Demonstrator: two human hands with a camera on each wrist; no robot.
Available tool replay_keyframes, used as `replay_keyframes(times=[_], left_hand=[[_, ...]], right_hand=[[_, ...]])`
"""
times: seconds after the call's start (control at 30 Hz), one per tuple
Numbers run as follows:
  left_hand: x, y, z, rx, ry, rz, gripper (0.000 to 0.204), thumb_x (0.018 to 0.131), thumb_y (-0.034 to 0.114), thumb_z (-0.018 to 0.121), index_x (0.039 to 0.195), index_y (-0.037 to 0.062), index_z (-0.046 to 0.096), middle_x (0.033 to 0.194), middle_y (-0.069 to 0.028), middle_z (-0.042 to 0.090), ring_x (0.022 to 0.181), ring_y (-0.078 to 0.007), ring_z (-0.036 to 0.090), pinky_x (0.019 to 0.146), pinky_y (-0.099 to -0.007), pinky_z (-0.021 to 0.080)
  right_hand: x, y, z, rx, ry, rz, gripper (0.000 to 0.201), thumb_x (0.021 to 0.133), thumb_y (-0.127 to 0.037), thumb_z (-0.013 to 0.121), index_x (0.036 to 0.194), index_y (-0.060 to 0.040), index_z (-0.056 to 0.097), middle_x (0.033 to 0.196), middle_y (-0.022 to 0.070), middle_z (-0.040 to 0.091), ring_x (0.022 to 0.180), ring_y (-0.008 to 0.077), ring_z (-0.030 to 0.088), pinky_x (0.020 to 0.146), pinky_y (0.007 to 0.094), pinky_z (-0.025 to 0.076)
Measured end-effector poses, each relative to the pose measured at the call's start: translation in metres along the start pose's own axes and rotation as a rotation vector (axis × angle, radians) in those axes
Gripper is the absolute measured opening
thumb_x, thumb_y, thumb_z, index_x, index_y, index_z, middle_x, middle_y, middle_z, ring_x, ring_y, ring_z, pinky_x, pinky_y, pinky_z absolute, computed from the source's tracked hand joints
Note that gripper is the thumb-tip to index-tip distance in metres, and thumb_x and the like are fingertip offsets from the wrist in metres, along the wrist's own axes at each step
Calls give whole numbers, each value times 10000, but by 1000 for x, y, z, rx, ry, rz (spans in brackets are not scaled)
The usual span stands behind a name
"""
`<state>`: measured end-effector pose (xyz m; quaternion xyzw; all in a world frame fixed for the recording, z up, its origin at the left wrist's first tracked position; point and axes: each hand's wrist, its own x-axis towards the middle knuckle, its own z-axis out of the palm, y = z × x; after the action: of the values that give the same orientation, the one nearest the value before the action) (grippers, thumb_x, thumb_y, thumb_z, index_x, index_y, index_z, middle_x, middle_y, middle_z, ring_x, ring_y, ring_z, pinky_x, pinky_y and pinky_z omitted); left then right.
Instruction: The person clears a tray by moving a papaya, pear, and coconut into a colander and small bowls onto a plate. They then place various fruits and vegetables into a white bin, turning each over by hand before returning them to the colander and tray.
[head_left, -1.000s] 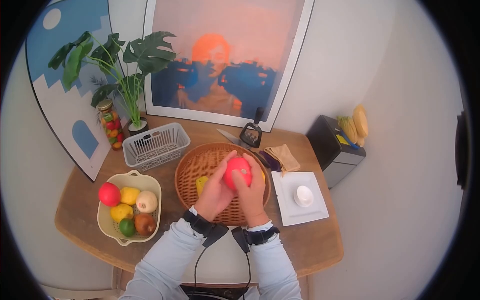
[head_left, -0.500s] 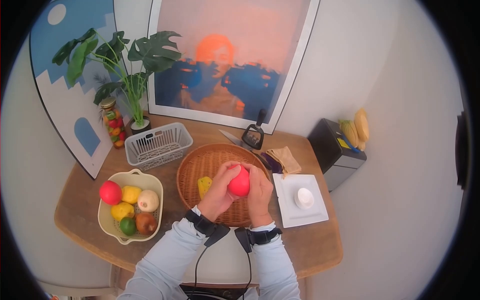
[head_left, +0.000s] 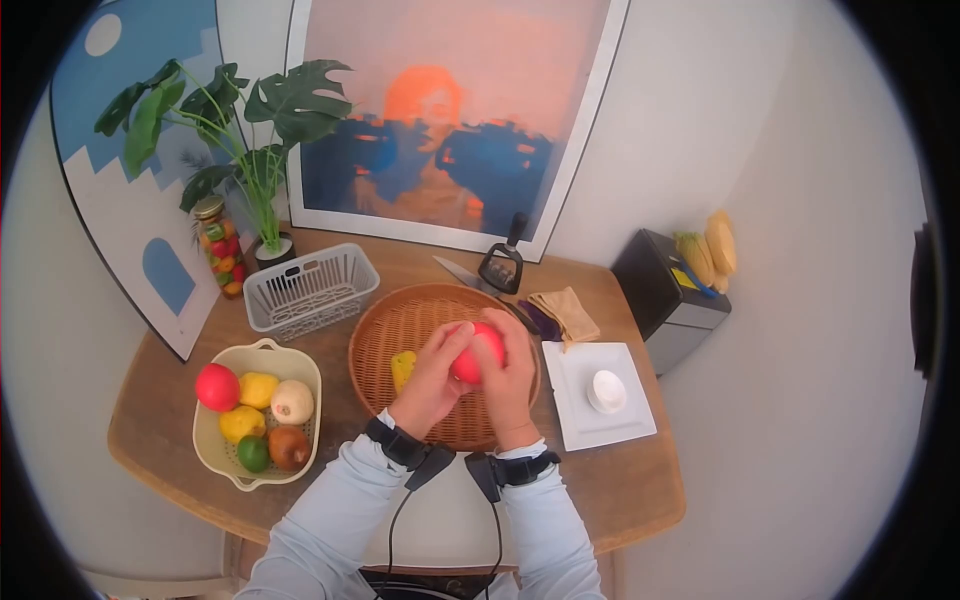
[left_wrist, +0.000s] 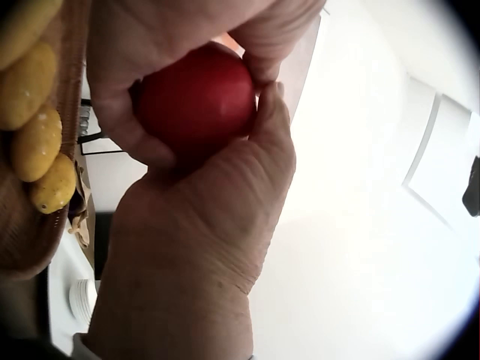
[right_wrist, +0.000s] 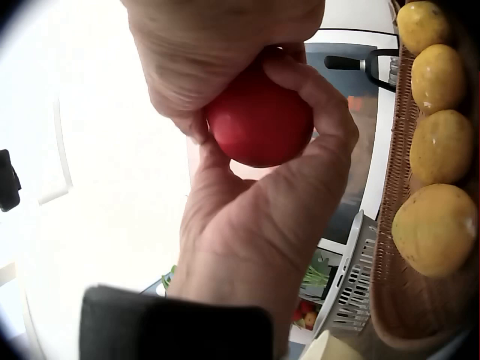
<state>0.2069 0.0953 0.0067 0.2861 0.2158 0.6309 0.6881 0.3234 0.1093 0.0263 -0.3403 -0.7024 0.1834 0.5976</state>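
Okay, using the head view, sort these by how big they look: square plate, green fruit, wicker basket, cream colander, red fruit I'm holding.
Wicker basket
Cream colander
Square plate
Held red fruit, partly covered
Green fruit

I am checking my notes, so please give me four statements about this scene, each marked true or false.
The left hand and right hand hold a red fruit. True.
The small white bowl stands in the wicker basket. False: the bowl stands on the square white plate.
Yellow fruits lie in the wicker basket. True.
In the head view, the jar stands right of the potted plant. False: the jar stands left of it.
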Motion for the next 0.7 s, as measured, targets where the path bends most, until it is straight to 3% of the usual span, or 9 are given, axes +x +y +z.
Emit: replay_keyframes(times=[0.1,0.13,0.3,0.37,0.47,0.5,0.6,0.7], left_hand=[[2,2,-1,-109,35,11,432,1001,354,582,1350,115,492,1197,-60,576,1049,-164,598,784,-333,544],[0,4,1,-143,51,16,445,992,357,598,1347,112,491,1178,-65,574,999,-157,605,714,-312,554],[-10,0,9,424,-31,147,419,1020,391,528,1358,145,487,1158,-44,579,870,-117,612,544,-227,479],[-9,-5,14,471,9,145,430,1023,446,489,1324,139,500,1110,-45,597,763,-95,607,467,-186,403],[-5,4,7,221,47,3,437,1015,499,478,1252,134,527,1047,-35,617,735,-88,611,455,-176,381],[-2,6,-9,155,-55,-80,440,1005,530,486,1180,133,559,1030,-28,628,766,-87,626,454,-190,398],[-2,9,-10,343,54,-183,480,1004,565,464,1153,124,580,1006,-22,639,748,-88,629,451,-209,407],[15,-28,-2,404,173,274,556,995,631,411,1076,117,606,863,-3,650,651,-92,621,429,-233,411]], right_hand=[[-1,-11,9,-96,-70,-214,295,945,-169,597,1195,-17,629,1204,162,619,1126,298,587,997,367,445],[-2,-7,10,-17,-61,-91,295,944,-165,596,1196,-16,629,1212,163,618,1128,296,586,1000,369,444],[-2,13,-7,425,3,454,296,946,-160,591,1198,-10,625,1246,164,613,1137,291,583,1010,369,437],[-2,13,-6,252,1,260,287,956,-167,585,1190,-4,625,1241,162,616,1126,288,588,1001,366,442],[1,-4,2,62,-26,-36,289,970,-187,579,1181,5,622,1209,158,628,1100,281,598,981,362,453],[1,-8,5,13,-41,-134,292,974,-195,578,1179,8,621,1194,156,633,1090,279,602,974,361,457],[-7,6,7,95,-28,140,303,968,-208,597,1181,6,618,1206,163,623,1097,285,594,965,364,462],[-4,14,-2,86,-50,382,314,953,-205,618,1184,8,613,1214,171,611,1117,298,582,975,366,455]])
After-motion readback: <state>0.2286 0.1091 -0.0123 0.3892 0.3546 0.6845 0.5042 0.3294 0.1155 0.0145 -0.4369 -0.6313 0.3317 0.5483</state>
